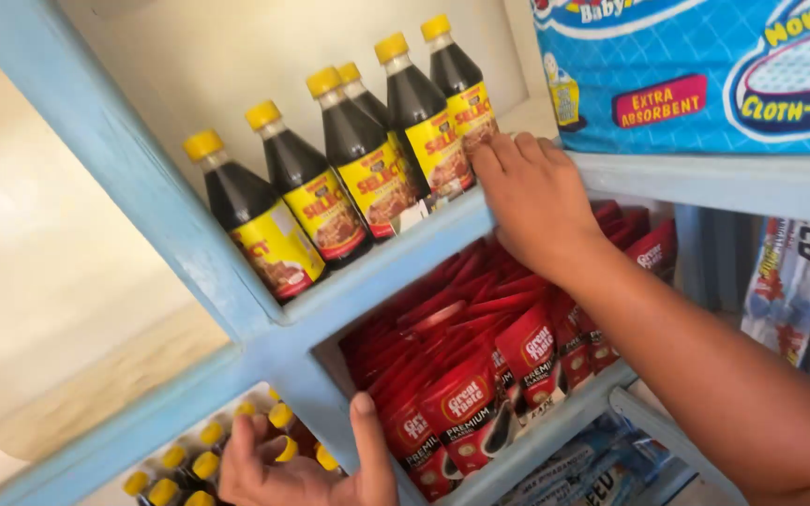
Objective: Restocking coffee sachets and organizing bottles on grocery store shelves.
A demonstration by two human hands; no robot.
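Observation:
My right hand (529, 197) reaches up to the light-blue shelf (396, 258), its fingers closed around the lower part of the rightmost dark sauce bottle (458, 89). Several such bottles with yellow caps and yellow-red labels stand in a row along that shelf, such as one at the left end (250, 220). My left hand (302, 473) is low in view, fingers spread and thumb up against the shelf's blue divider, holding nothing. It rests just above several yellow-capped bottles (201, 461) on the lower shelf.
Red sachet packs (466, 403) fill the compartment under the sauce bottles. A large blue diaper package (705, 70) sits on the upper right shelf. White and blue packets (799, 290) hang at the right. Blue packs (592, 468) lie on the bottom shelf.

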